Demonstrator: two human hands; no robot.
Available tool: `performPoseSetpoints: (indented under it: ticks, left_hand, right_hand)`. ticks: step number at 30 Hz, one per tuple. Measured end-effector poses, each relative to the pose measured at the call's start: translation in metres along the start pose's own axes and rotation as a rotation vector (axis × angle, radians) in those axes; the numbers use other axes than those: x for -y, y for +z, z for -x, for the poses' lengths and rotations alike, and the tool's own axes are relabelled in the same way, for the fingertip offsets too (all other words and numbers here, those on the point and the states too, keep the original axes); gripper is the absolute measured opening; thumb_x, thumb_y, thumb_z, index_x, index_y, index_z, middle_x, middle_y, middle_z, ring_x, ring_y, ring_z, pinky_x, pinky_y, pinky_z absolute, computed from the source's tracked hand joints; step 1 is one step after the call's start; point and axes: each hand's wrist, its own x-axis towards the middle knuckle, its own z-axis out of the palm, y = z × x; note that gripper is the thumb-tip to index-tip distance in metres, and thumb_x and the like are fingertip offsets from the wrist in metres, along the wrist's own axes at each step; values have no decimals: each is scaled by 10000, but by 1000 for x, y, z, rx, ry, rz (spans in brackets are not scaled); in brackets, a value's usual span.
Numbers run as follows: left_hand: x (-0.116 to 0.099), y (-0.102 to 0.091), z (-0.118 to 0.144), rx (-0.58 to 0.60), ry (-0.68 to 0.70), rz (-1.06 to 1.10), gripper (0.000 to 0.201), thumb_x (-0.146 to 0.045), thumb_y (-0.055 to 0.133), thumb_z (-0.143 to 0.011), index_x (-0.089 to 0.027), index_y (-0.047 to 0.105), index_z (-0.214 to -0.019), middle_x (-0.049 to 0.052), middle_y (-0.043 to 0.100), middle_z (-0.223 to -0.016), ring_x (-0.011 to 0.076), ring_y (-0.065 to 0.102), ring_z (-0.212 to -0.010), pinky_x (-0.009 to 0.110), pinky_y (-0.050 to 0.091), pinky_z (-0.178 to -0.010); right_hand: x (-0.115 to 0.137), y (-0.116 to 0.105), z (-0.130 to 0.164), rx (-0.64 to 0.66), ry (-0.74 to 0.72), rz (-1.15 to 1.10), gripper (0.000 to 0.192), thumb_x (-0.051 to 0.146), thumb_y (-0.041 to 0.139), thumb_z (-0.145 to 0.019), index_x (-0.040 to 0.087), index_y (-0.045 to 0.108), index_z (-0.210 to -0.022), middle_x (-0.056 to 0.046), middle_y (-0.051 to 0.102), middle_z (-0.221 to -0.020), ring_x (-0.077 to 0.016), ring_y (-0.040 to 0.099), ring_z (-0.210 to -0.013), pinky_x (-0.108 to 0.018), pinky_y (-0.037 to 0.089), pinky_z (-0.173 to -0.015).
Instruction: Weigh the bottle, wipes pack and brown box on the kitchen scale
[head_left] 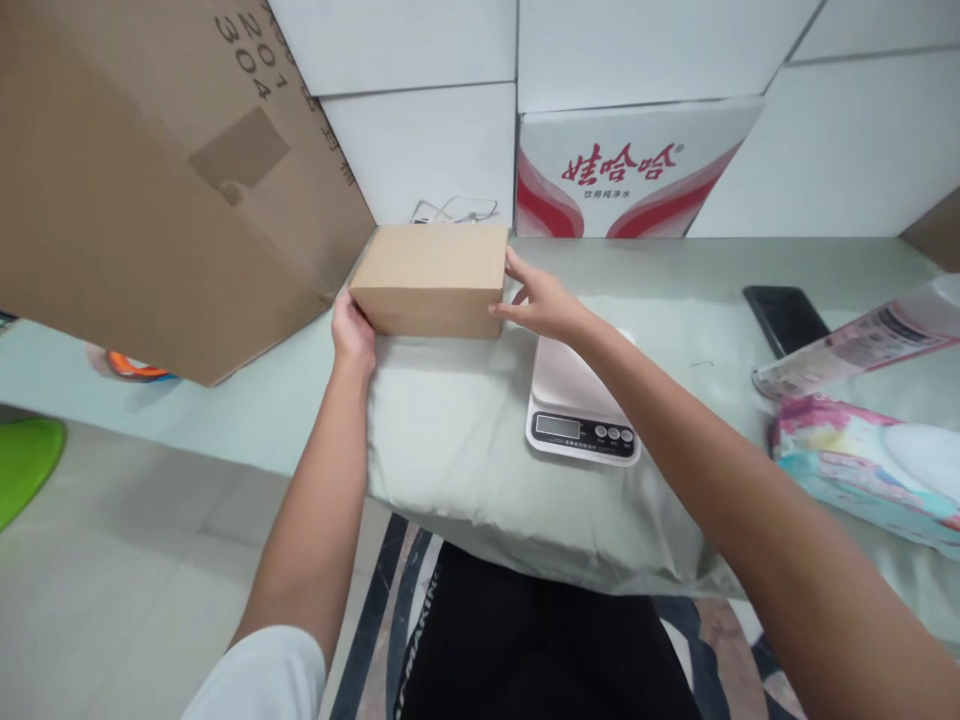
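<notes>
A plain brown cardboard box point(439, 312) is held between my two hands over the back of the cloth-covered table. My left hand point(352, 332) presses on the box's left end, its fingers partly hidden behind and below it. At the right end my right hand point(541, 298) grips the box with thumb and fingers. Just below my right forearm lies a white kitchen scale point(581, 395) with a small display and round buttons, partly covered by that arm. A pair of glasses point(457, 212) shows behind the box.
A large cardboard sheet point(172, 180) leans at the left, beside a roll of orange tape point(135, 366). White wall tiles and a white-and-red carton point(637, 170) stand behind. On the right are a black phone point(784, 315), a spray can point(862, 340) and a wipes pack point(862, 470).
</notes>
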Motion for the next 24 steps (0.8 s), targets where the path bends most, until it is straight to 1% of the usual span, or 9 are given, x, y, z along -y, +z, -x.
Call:
performPoseSetpoints:
  ticks: [2, 5, 7, 8, 10, 13, 15, 18, 24]
  left_hand:
    - [1, -4, -4, 24, 48, -34, 507, -571, 458, -1065, -171, 698, -1265, 74, 751, -1394, 262, 493, -1547, 421, 358, -1309]
    - [3, -2, 3, 108, 133, -127, 566, -744, 499, -1017, -246, 686, -1210, -9, 787, -1253, 267, 499, -1536, 448, 421, -1237]
    - [3, 12, 21, 135, 195, -160, 632, -841, 548, -943, -261, 697, -1144, 0, 794, -1175, 289, 540, -1506, 448, 490, -1159]
    - [2, 22, 34, 147, 220, -161, 656, -860, 566, -918, -253, 712, -1119, 25, 797, -1159, 307, 569, -1481, 446, 524, -1120]
    - [0, 44, 61, 224, 234, -167, 677, -857, 608, -889, -232, 752, -1105, 75, 803, -1168, 339, 633, -1416, 436, 572, -1068]
    - [-4, 71, 95, 413, 215, -176, 650, -797, 666, -890, -223, 803, -1164, 104, 801, -1261, 356, 676, -1375, 454, 567, -1123]
    - [-3, 79, 107, 520, 195, -190, 625, -753, 697, -896, -232, 817, -1219, 107, 792, -1319, 363, 659, -1406, 478, 529, -1193]
    - [2, 80, 116, 582, 151, -226, 672, -756, 709, -884, -235, 812, -1296, 115, 789, -1344, 375, 642, -1431, 505, 526, -1210]
    - [10, 78, 122, 587, 115, -236, 704, -762, 712, -879, -228, 802, -1328, 129, 783, -1359, 388, 656, -1412, 520, 549, -1183]
  right_hand:
    - [9, -3, 7, -46, 2, 25, 1026, 499, 738, -890, 339, 224, -1763, -57, 486, -1721, -349, 691, -1261, -542, 611, -1052]
    - [27, -19, 35, -196, -13, 85, 963, 592, 707, -920, 379, 265, -1749, -37, 414, -1763, -350, 661, -1294, -510, 633, -1008]
    - [34, -33, 66, -314, -8, 135, 955, 651, 700, -921, 394, 281, -1741, -50, 415, -1754, -361, 623, -1348, -492, 645, -979]
    - [35, -40, 84, -371, -3, 160, 965, 679, 700, -915, 398, 283, -1739, -64, 422, -1742, -371, 601, -1379, -489, 649, -967]
    - [31, -50, 124, -480, -3, 206, 986, 734, 688, -901, 406, 281, -1736, -97, 427, -1716, -401, 551, -1441, -503, 656, -944]
    - [14, -56, 175, -613, -7, 276, 987, 802, 634, -892, 428, 271, -1731, -140, 452, -1659, -464, 459, -1525, -594, 638, -949]
    - [3, -56, 198, -670, -10, 308, 957, 818, 588, -903, 443, 274, -1725, -154, 472, -1627, -511, 410, -1553, -701, 584, -995]
    - [-9, -52, 212, -705, -2, 326, 932, 820, 549, -907, 450, 281, -1720, -164, 493, -1595, -551, 382, -1550, -799, 484, -1058]
    - [-20, -46, 216, -712, 23, 306, 934, 813, 479, -923, 427, 229, -1736, -174, 497, -1583, -540, 407, -1535, -793, 424, -1121]
